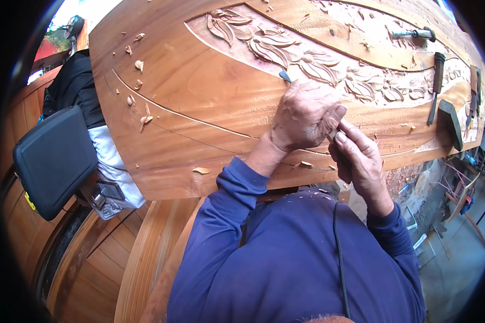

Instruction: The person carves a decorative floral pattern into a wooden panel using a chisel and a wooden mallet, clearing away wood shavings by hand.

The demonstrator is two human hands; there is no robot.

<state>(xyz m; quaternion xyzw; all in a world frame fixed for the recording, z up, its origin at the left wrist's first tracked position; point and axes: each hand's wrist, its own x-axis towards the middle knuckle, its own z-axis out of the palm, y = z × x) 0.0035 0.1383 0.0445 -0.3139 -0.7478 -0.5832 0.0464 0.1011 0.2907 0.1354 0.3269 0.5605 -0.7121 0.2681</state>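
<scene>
Both of my hands are closed on one carving chisel (285, 76). Its flat bluish blade tip points up and left, at the lower border of the carved leaf relief (272, 51). My left hand (306, 114) wraps round the front of the tool, hiding most of the shaft, and rests close to the wooden panel (199, 102). Behind it, my right hand (359, 153) grips the handle end, with thumb and fingers pressed around it. The relief shows raised leaves and flowers on a lowered, paler ground. A curved groove runs across the smooth wood to the left.
Wood shavings (139, 65) lie scattered over the panel. Toward the right are a dark-handled chisel (438, 78), another chisel (474, 89), a dark block (450, 125) and a tool with a round dark end (425, 34). A dark plastic case (56, 159) stands at the left.
</scene>
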